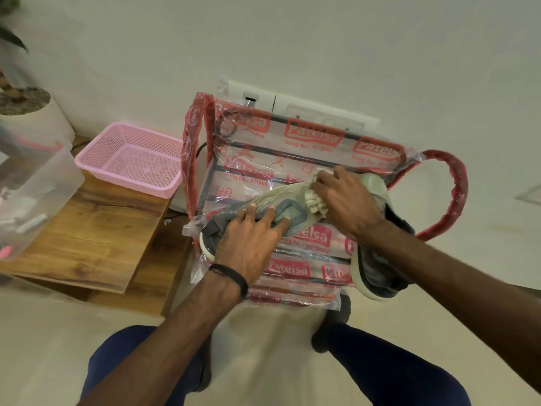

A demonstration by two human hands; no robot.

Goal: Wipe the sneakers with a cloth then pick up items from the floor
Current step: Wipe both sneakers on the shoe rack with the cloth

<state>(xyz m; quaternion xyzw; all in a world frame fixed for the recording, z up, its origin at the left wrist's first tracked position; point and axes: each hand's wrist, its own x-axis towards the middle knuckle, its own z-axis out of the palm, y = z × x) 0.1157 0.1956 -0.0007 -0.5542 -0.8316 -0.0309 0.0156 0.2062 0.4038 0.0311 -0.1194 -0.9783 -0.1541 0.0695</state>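
Note:
A grey and pale-green sneaker [288,191] lies on its side on top of a plastic-wrapped rack [316,145]. My left hand [251,238] rests over its grey upper with spread fingers, holding it down. My right hand [342,200] grips a bunched white cloth [314,202] and presses it against the sneaker's toe end. A second grey sneaker [377,268] lies at the rack's right side, partly under my right forearm.
A pink perforated basket [131,159] stands on a low wooden table [96,238] to the left, with a clear plastic tub [32,194] and a white plant pot [44,112] beside it. The wall and its socket plate [292,104] sit right behind the rack. My knees are below.

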